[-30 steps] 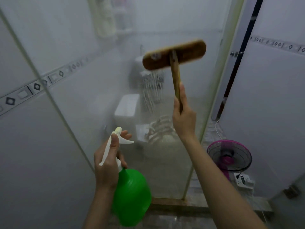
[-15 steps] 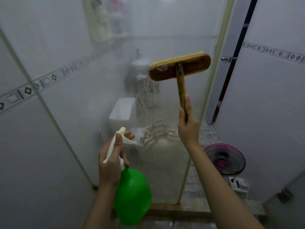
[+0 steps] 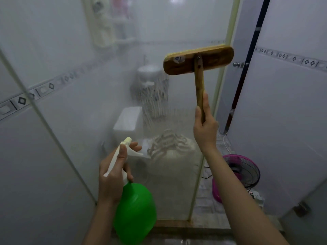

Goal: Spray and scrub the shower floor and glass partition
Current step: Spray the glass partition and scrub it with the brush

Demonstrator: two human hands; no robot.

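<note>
L hand [image 3: 113,175] low, fingers curled shut round a neck, thumb up along it, index extended fwd. R hand [image 3: 205,128] raised higher, arm outstretched, fist closed on a handle.

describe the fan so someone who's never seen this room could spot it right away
Start at the glass partition and go past its right edge, low down by the white tiled wall. The fan sits there: a round dark wire grille on a bright pink body, the only pink thing nearby.

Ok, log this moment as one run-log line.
phase: scrubbing glass partition | right hand: holds wooden scrub brush raised at glass | left hand: holds green spray bottle, finger on trigger
</note>
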